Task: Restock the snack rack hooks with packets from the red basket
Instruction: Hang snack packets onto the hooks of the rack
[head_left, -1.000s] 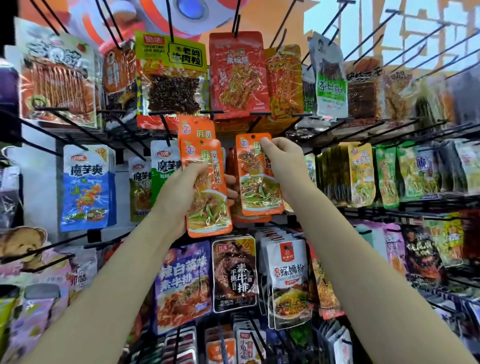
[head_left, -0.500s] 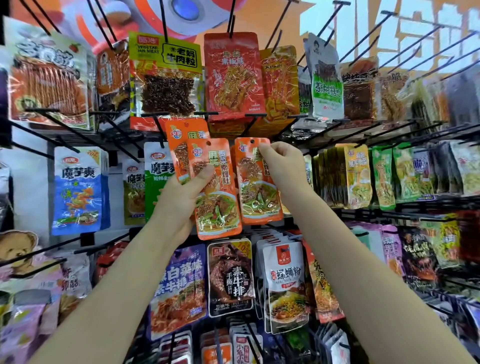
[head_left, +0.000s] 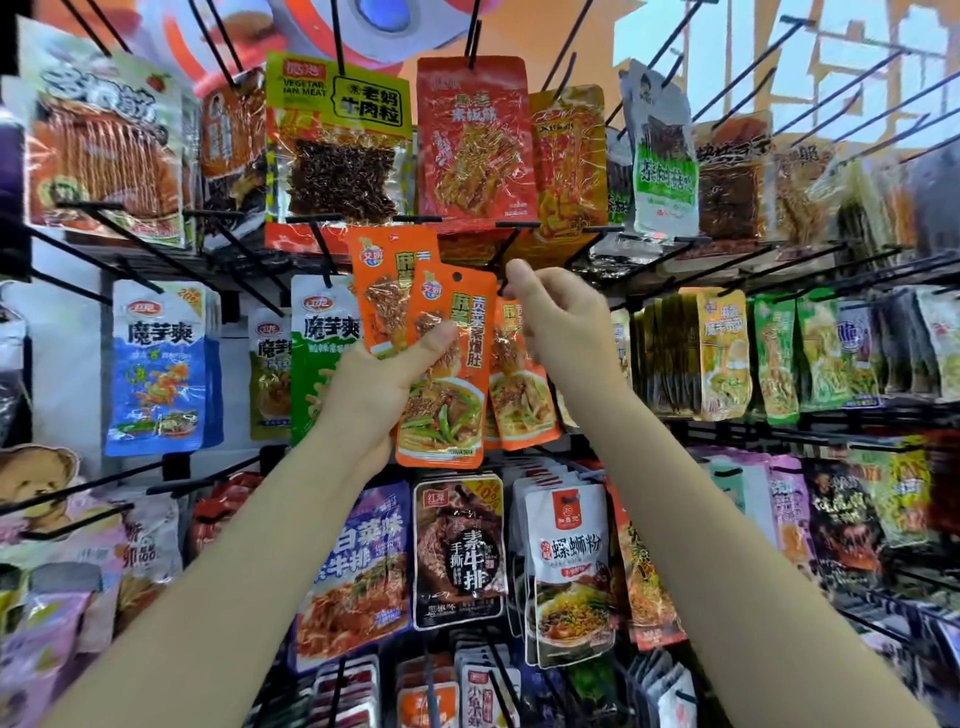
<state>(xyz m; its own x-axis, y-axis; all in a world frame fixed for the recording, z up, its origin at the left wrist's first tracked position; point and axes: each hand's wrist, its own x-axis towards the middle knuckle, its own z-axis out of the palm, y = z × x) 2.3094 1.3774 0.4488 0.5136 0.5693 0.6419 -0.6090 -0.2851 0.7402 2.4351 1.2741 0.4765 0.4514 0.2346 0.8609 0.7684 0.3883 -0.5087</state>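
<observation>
Orange packets (head_left: 447, 364), two fanned in left hand (head_left: 379, 384) under a pressing thumb, a third hanging at right hand (head_left: 561, 332), fingertips pinched near its top by the black hook (head_left: 506, 262) (actual contact hard to judge). Could slide off if the hole misses the tip; could spill from the loose fan. Counted: three orange packets, two hands, no red basket visible.
</observation>
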